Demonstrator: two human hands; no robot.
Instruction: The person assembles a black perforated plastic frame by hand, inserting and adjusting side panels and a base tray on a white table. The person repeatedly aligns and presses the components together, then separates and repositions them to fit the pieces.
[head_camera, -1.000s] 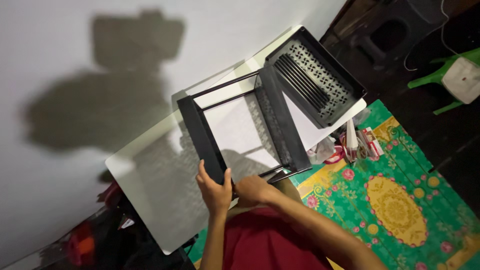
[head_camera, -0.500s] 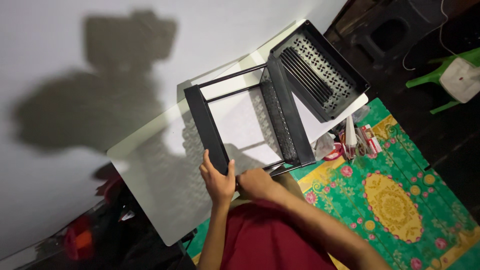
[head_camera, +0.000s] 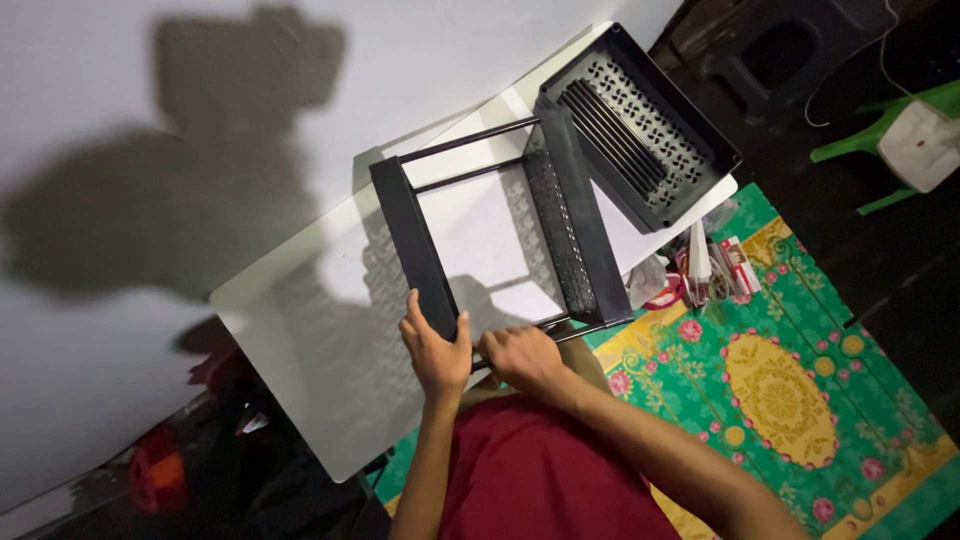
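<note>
Black metal frame (head_camera: 490, 235) lies flat on the white desk (head_camera: 320, 350). My left hand (head_camera: 435, 350) has its grip tight around the near end of the frame's side panel. My right hand (head_camera: 520, 358) is closed on a thin rod at the near corner. Past the frame, a black tray (head_camera: 640, 125) with holes sits on the far end of the desk. A green rug (head_camera: 790, 400) lies on the floor.
</note>
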